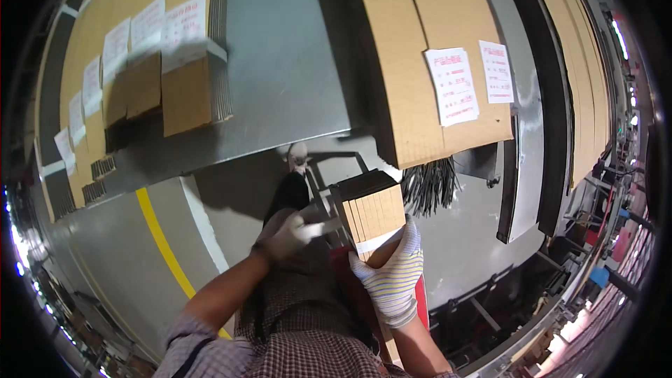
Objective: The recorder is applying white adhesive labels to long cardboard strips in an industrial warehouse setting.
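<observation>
In front of my body stands a bundle of brown cardboard pieces (374,213), dark along its far side. A white strap (379,241) runs across the bundle's near part. My right hand (392,276), in a striped knit glove, is wrapped round the bundle's near right end, thumb on its left. To the left of the bundle is my left hand (285,235), also gloved and smeared by motion. Its fingers are closed on what looks like a pale strap end, which reaches toward the bundle's left side. Where that end meets the cardboard is blurred.
Flat cardboard stacks (185,91) with paper labels lie on a grey metal table (280,49) at the far left. Another labelled cardboard stack (434,21) overhangs at the far right, black strips (432,187) hanging beneath it. A yellow floor line (162,238) runs on the left.
</observation>
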Action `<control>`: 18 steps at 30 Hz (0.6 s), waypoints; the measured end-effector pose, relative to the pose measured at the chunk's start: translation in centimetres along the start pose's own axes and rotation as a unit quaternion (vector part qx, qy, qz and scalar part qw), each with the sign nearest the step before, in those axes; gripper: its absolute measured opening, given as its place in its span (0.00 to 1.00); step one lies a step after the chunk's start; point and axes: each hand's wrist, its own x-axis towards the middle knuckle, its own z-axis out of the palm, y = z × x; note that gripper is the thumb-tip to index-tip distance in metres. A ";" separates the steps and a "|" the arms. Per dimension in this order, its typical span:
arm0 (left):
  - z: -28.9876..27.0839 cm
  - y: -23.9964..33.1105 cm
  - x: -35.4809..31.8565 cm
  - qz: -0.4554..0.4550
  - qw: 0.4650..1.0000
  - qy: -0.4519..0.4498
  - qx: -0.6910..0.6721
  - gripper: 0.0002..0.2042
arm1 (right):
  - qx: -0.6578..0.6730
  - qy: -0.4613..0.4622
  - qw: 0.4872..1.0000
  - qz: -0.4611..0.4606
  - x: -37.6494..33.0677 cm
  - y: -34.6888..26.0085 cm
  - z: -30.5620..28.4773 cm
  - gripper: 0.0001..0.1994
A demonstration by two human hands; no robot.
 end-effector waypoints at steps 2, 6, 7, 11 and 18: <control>-1.4 2.0 -7.0 -0.127 0.960 0.065 -0.240 0.11 | -0.032 0.052 0.998 -0.019 -0.2 -0.7 0.5 0.50; 4.7 11.9 -5.0 0.042 0.982 0.068 0.170 0.14 | 0.037 0.019 0.998 -0.052 -0.1 -0.8 0.4 0.43; 4.5 14.5 -3.3 0.059 0.943 0.003 0.329 0.15 | 0.095 0.027 0.989 -0.111 0.5 -2.0 -1.5 0.37; 3.5 19.1 2.2 0.211 0.723 -0.141 0.643 0.24 | 0.064 -0.033 0.959 -0.273 0.8 -6.2 -4.7 0.14; 3.5 19.7 6.7 0.129 0.701 -0.222 0.665 0.17 | -0.002 -0.292 0.949 -0.117 10.1 0.7 -7.8 0.07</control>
